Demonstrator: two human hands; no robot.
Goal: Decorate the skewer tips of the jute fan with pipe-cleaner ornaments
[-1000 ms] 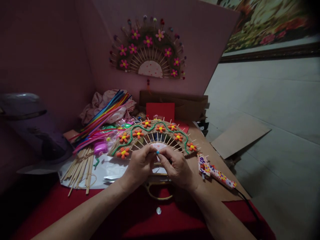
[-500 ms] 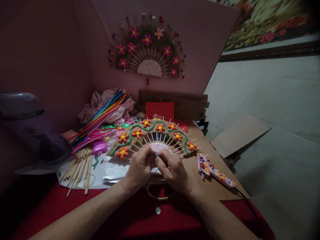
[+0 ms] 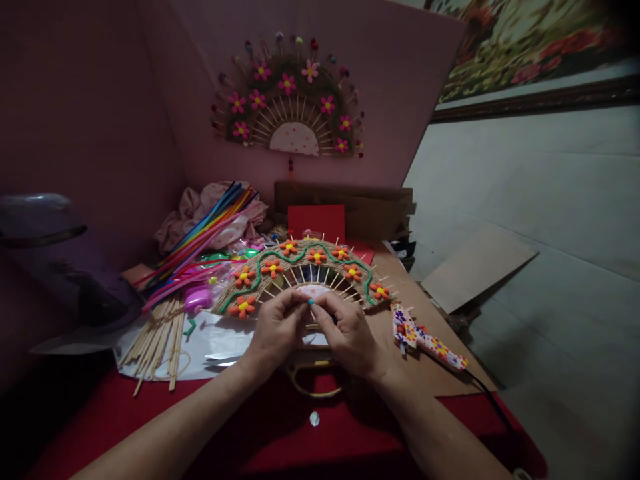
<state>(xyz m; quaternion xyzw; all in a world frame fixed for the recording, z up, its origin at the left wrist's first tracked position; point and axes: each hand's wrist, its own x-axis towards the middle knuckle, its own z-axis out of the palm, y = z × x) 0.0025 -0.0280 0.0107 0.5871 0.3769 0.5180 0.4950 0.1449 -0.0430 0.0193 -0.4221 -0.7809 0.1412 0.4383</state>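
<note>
A small blue piece (image 3: 311,302) is pinched between the fingertips of my left hand (image 3: 278,328) and my right hand (image 3: 349,333), which meet in front of a half-round fan. That fan (image 3: 295,257) is wrapped in brown twine, with orange flowers, a wavy green strip and sticks poking from its edge. Both hands have their fingers closed. Scissors (image 3: 316,393) lie beneath my hands, partly hidden by them, with the blades toward the left.
Wooden sticks (image 3: 157,340) and colourful pipe cleaners (image 3: 200,230) lie at the left. A flowered glue gun (image 3: 427,339) rests on cardboard (image 3: 425,370) at the right. Another fan (image 3: 295,100) hangs behind. A small silvery disc (image 3: 315,419) is near the front.
The view has shifted slightly. My fingers have moved a little around the blue piece, and more of it shows. Both hands stay together in front of the fan.
</note>
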